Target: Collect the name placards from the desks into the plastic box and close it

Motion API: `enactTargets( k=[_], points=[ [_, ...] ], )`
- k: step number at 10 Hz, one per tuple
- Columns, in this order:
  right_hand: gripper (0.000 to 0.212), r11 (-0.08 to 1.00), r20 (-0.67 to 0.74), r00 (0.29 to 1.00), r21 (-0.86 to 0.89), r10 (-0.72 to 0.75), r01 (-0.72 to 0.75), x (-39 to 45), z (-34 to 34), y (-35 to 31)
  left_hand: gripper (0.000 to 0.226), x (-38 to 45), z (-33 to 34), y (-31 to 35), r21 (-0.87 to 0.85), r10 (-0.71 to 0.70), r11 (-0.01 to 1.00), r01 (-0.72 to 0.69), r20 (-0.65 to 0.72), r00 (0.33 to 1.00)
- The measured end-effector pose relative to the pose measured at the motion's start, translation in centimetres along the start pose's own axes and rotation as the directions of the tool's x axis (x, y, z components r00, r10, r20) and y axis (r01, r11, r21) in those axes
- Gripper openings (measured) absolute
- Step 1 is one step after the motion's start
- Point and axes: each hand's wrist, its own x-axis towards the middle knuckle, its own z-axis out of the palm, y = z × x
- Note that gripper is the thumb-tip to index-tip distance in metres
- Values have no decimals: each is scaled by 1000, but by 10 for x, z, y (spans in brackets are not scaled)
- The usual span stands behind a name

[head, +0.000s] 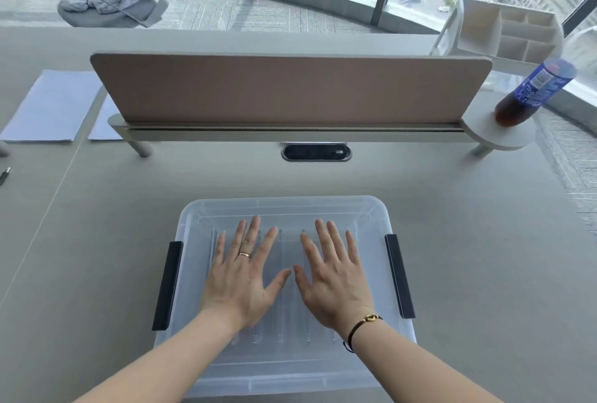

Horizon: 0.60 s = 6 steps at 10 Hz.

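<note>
Pressing flat on the lid point(284, 208) of the plastic box point(284, 373), both hands lay side by side in the lower middle of the frame. The left hand point(240, 276), a ring on one finger, had its fingers straight and spread wide, gripping nothing; the right hand point(336, 276), a dark cord bracelet at its wrist, lay the same way, its thumb tip just beside the left thumb. The lid sat on the box, with a black latch point(168, 286) at the left side and another black latch point(400, 276) at the right. Through the cloudy plastic, thin upright strips showed under the hands, likely the name placards point(280, 315), though too blurred to be sure. The box stood on the grey desk point(484, 241). Across the middle ran a tan divider screen point(284, 89); at the right of the frame a cola bottle point(533, 92) stood on a small round shelf. White papers point(48, 105) lay at the left of the frame.
</note>
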Motion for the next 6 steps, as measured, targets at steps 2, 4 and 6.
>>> enactTargets(
  k=[2, 4, 6],
  points=[
    [60, 1000, -2, 1000, 5, 0, 0, -2, -6, -3, 75, -2, -3, 1, -14, -7, 1000, 6, -15, 1000],
    [60, 1000, 53, 998, 20, -15, 14, -3, -13, -2, 71, -5, -9, 3, 35, -29, 999, 29, 2, 1000],
    [49, 953, 108, 992, 287, 69, -98, -9, -33, 0, 72, -17, -14, 5, -35, -284, 958, 283, -13, 959]
  ],
)
